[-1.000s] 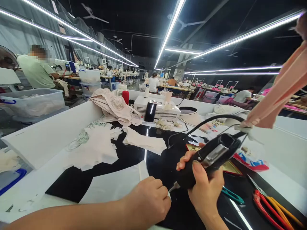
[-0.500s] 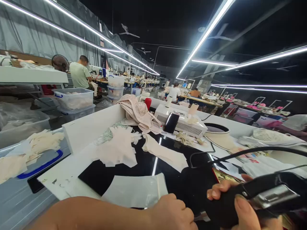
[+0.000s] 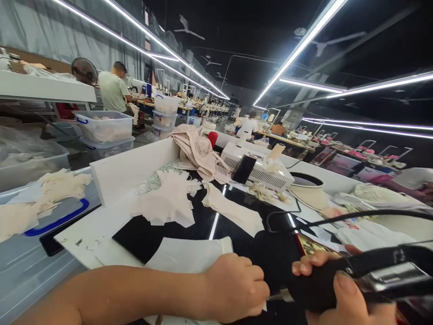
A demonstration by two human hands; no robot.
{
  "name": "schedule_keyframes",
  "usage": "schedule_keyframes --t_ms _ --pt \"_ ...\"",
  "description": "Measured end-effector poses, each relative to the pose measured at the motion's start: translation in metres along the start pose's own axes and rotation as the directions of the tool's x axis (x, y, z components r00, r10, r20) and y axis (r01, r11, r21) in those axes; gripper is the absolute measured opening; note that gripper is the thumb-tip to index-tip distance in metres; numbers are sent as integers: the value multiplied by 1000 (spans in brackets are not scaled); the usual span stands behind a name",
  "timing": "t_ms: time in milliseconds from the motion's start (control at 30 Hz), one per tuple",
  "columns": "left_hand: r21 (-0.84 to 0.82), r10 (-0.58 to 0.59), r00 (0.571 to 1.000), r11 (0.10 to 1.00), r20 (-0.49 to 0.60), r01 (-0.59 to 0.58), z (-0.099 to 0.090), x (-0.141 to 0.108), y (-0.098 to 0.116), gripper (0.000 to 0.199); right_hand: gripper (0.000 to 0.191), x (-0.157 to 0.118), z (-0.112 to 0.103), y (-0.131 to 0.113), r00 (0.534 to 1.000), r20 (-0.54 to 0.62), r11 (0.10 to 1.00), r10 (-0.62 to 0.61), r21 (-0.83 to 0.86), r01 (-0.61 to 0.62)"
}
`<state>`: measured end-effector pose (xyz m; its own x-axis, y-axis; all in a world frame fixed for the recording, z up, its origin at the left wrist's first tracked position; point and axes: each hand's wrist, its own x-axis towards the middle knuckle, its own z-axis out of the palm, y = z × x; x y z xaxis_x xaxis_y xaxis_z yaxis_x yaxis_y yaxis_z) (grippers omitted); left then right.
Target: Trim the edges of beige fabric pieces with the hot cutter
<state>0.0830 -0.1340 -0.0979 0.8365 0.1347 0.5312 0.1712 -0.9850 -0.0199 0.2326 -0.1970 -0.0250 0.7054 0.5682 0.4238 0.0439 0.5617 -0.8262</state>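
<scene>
Table: glossy black top, strewn with pale cloth. Left arm: bare, stretched across the near side. Tool: black, lower right of view, slanting. Sheet: white, just beyond the left arm. Right hand: clamped around the tool. Left hand: fingers curled together; cannot tell whether they pinch anything. Tip: the tool's, just beside the left hand.

Ceiling tubes glare white beneath a dark ceiling; the glossy black tabletop mirrors light (a streak running toward its far edge).
</scene>
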Motion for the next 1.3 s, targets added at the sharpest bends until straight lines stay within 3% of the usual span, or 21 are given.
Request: schedule_keyframes --t_ms 67,167,300,633,833,1300 --pt "-50 -53 998 997 27 55 -4 -2 0 23 44 -4 8 -6 997 0 997 -72 -5 72" --pt "-121 -137 989 982 48 142 -9 -4 -1 18 42 -5 10 -4 994 60 995 -97 -3 97" --pt "-179 -157 985 970 65 166 -12 -7 -1 25 41 -4 5 2 989 94 993 -116 0 117" --pt "-122 -31 999 992 -18 28 -14 -7 -3 33 39 -6 4 2 982 151 993 -114 26 111" --pt "-166 2 1000 986 -4 -3 -13 -6 -6 30 26 -5 7 2 980 150 991 -132 56 125" --pt "-230 25 1000 973 -1 -25 -12 -6 -11 23 28 -3 10 0 984 127 992 -127 41 123"
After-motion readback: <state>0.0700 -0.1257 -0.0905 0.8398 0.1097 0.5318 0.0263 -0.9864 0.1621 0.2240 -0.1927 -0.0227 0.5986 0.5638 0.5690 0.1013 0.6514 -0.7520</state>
